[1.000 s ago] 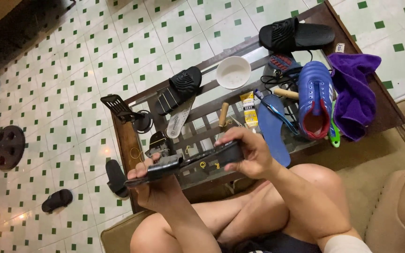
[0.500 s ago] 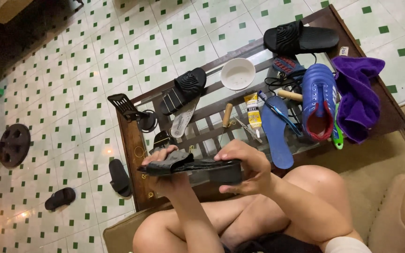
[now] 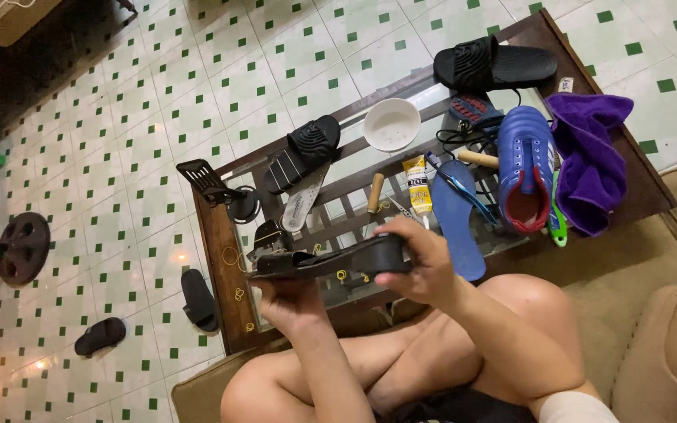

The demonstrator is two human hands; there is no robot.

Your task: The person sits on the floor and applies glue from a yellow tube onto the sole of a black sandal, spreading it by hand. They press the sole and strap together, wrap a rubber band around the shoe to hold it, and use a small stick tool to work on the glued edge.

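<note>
Fingers of right hand clamped round black sandal heel | left hand cupped under toe | likely light, bendy, grippy; best gripped at both ends

Glass-topped table with wooden frame, set on green-and-white tiled floor. On it: black slide sandal at far right; white bowl just left of it; second black slide sandal at far left, a pale insole beside it; glue tube mid-table; blue insole next to blue sports shoe with red lining; purple cloth at right edge. On the floor, left: weight plate, two dark sandals.
</note>
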